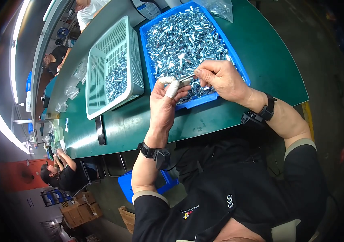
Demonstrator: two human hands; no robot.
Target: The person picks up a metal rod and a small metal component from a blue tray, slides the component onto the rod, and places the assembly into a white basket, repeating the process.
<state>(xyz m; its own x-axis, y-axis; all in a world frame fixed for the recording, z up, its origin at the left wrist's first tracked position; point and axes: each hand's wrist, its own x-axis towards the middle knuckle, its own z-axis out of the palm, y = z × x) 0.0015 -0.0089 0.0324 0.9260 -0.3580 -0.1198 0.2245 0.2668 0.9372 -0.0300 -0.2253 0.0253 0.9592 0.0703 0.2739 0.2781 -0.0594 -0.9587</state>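
Above a blue tray heaped with small shiny metal parts, my two hands meet. My left hand has white coverings on its thumb and a finger, and these pinch together on a small metal part, mostly hidden by the fingertips. From the other side, my right hand grips a thin metal rod between thumb and forefinger. The rod's far end reaches the left fingertips; whether it enters the part I cannot tell.
Left of the tray stands a pale green slotted basket with more metal parts. A black flat bar lies on the green table. Clear plastic bags lie behind. A blue bin sits below the edge. Another person sits left.
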